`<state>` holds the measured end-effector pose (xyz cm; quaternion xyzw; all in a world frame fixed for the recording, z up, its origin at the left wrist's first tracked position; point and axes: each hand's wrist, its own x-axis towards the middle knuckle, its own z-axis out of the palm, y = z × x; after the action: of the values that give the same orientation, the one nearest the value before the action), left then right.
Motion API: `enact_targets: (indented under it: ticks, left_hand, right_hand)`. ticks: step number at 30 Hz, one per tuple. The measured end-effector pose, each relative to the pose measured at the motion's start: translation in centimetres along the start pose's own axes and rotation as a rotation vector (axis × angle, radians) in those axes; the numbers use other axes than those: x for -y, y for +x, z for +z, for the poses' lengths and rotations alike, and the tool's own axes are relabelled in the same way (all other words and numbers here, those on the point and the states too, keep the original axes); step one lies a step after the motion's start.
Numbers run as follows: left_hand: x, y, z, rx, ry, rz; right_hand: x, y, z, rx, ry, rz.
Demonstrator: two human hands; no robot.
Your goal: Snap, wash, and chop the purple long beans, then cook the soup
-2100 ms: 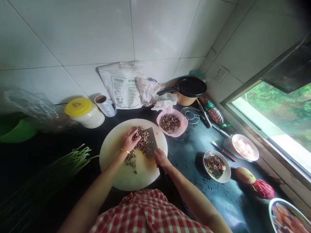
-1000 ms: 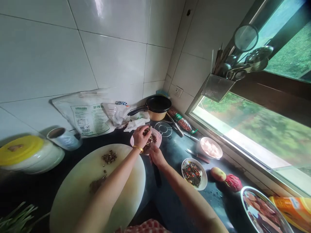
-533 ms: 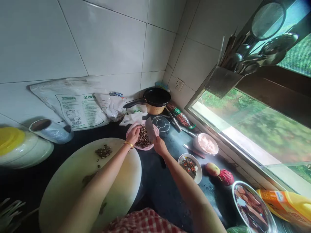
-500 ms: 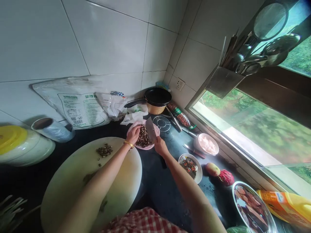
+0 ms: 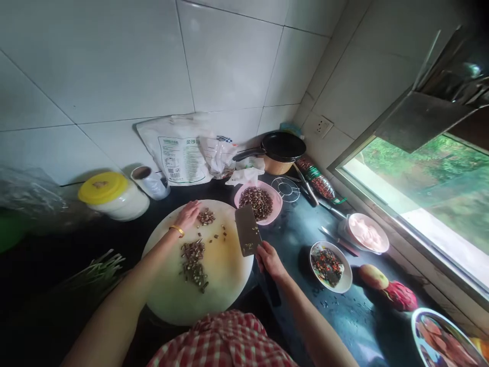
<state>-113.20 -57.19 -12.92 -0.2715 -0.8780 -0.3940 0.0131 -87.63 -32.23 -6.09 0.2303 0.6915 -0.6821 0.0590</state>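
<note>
Right hand [image 5: 270,259] gripping a cleaver [image 5: 246,224], left hand [image 5: 187,218] beside chopped bits [image 5: 207,217]

The left hand, fingers stretched and holding nothing, is at the board [image 5: 225,288], the bits just right of its fingers. A pink bowl [image 5: 278,203] sits beyond the right hand. A level blade, edge clear of fingers, should best carry loose pieces.

Grey cleaver [image 5: 246,227], blade flecked with bits [image 5: 248,247], over right edge of round white board [image 5: 221,278], brown diced pieces [image 5: 194,262] heaped loosely on it, more in pink bowl [image 5: 277,201]
</note>
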Motion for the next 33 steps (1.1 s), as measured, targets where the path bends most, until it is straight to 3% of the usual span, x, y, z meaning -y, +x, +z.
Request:
enact_targets:
  ticks: [3,6,10,12,14,16,18,21,24,27,30,33]
  left_hand:
    - [-0.1,-1.3,1.2,0.127,0.065,0.096]
    - [-2.4,-3.5,2.0,0.242,-0.02,0.232]
    - [-4.3,-7.9,0.7,0.357,-0.133,0.28]
    - [-3.4,-8.9,-0.8,0.308,-0.145,0.226]
    - [-1.2,-8.4,-2.3,0.146,-0.07,0.13]
    - [1.4,-6.9,-3.4,-0.048,0.086,-0.024]
    - [3.5,-5.7,-3.5,-0.137,0.217,-0.156]
    - [3.7,-6.2,-2.0,-0.066,0.212,-0.104]
    - [1.2,-8.7,-0.8,0.021,0.041,0.057]
    - [-1.9,-9.1,-1.1,0.015,-0.07,0.083]
    - [-4.5,-4.9,-1.0,-0.031,0.043,0.048]
    - [-6.4,2.2,1.9,0.18,0.094,0.032]
  right_hand:
    - [-1.7,-0.7,0.2,-0.06,-0.062,0.037]
    - [-2.0,-1.2,-0.1,-0.105,-0.19,0.055]
    - [-0.9,-1.4,0.0,-0.2,-0.647,-0.051]
    - [0.2,-1.3,0.5,-0.215,-0.984,-0.095]
    - [1.3,-0.9,1.3,-0.188,-1.256,-0.083]
    - [2.2,-0.4,2.5,-0.153,-1.414,-0.068]
    - [2.7,0.0,3.9,-0.119,-1.482,-0.075]
    - [2.8,0.4,6.3,-0.04,-1.496,-0.151]
    - [2.9,0.2,7.9,0.058,-1.478,-0.272]
    - [3.0,-0.5,7.5,0.104,-1.347,-0.33]
    - [2.4,-1.7,5.6,0.037,-0.977,-0.25]
    - [0.6,-3.3,3.5,-0.014,-0.519,-0.04]
